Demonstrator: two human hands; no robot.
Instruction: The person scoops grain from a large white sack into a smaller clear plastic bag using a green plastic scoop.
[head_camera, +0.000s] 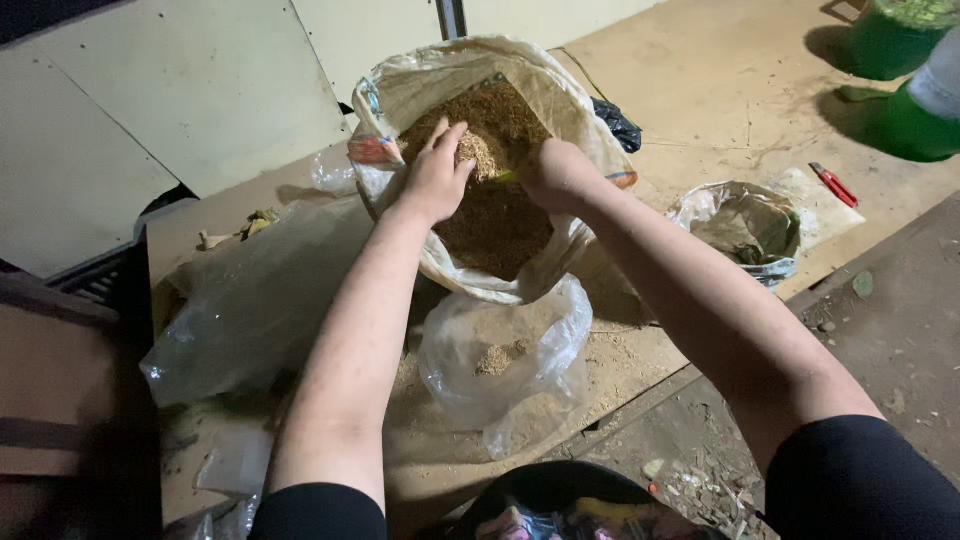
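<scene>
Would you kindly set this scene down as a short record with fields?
Setting: dusty floor beside a pale wall panel
Left hand: scooping brown sawdust-like material in the large woven sack
Right hand: inside the sack, fingers buried
Below hands: small clear plastic bag, open, a little material inside
Nearby: red-handled cutters; second bag of leaves; green containers

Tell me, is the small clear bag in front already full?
No: the clear bag holds only a little brown material at its bottom, while both hands are in the sack.
</scene>
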